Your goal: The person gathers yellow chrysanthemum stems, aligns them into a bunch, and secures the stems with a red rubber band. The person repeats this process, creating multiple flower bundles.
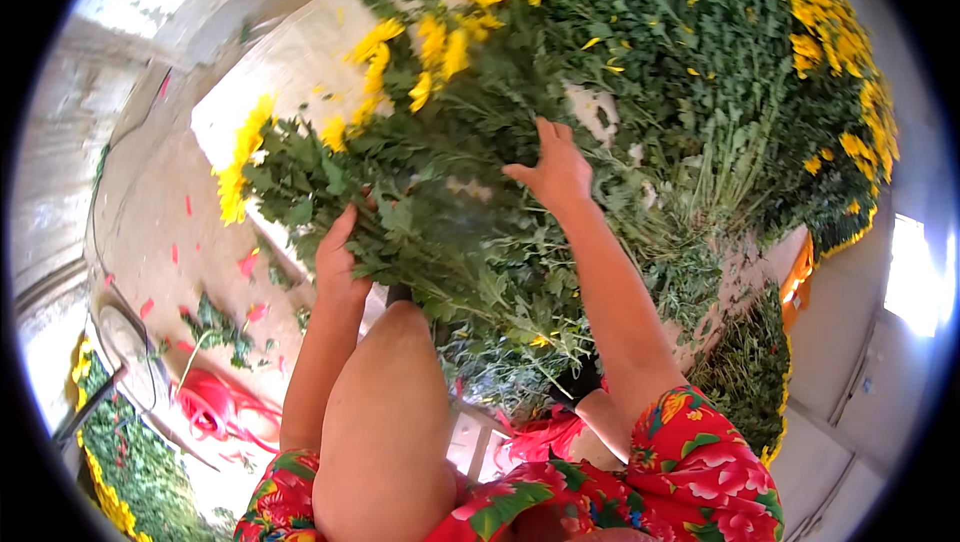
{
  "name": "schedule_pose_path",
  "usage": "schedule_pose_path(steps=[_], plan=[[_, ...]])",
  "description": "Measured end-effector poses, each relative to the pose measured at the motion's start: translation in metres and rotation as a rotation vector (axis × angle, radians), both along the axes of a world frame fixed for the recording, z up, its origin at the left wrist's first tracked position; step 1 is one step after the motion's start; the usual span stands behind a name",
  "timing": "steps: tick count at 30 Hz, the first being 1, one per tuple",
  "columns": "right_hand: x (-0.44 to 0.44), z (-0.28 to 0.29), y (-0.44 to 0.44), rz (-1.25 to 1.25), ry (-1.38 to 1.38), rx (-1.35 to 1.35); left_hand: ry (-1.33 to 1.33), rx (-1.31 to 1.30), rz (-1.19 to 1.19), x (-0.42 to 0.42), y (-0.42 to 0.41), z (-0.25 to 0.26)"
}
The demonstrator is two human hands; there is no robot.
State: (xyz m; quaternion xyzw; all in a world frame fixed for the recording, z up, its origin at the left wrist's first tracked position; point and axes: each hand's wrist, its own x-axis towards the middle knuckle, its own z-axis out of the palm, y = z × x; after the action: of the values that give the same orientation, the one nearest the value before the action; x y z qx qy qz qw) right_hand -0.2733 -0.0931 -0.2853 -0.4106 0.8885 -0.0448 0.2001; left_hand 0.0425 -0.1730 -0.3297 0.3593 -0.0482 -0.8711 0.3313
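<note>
A bunch of yellow chrysanthemums (pixel 307 170) rests in my left hand (pixel 341 260), which grips it under the leaves, partly hidden by them. Its flower heads point left, and leafy stems run down to the right past my bent knee. My right hand (pixel 561 170) has its thumb and fingers spread over loose green stems, and nothing shows in its grasp; whether it touches the leaves I cannot tell. Further yellow chrysanthemums (pixel 435 54) lie just beyond, between my two hands. A large pile of chrysanthemums (pixel 697 69) fans out at the upper right, blooms along its outer edge.
Red plastic ribbon (pixel 214 407) lies coiled on the floor at left, near scattered leaves (pixel 217 328) and red scraps. A round metal base (pixel 127 354) with a cable stands there. More flowers (pixel 142 459) are heaped at lower left and at right (pixel 750 369).
</note>
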Motion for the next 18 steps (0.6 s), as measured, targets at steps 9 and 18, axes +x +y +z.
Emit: schedule_pose_path(steps=[9, 18], plan=[[-0.069, -0.029, 0.061, 0.007, 0.375, 0.05, 0.091, 0.048, -0.086, -0.001, 0.001, -0.001], [-0.008, 0.012, 0.096, 0.133, 0.005, -0.306, 0.195, 0.088, -0.062, 0.002, -0.002, -0.01]])
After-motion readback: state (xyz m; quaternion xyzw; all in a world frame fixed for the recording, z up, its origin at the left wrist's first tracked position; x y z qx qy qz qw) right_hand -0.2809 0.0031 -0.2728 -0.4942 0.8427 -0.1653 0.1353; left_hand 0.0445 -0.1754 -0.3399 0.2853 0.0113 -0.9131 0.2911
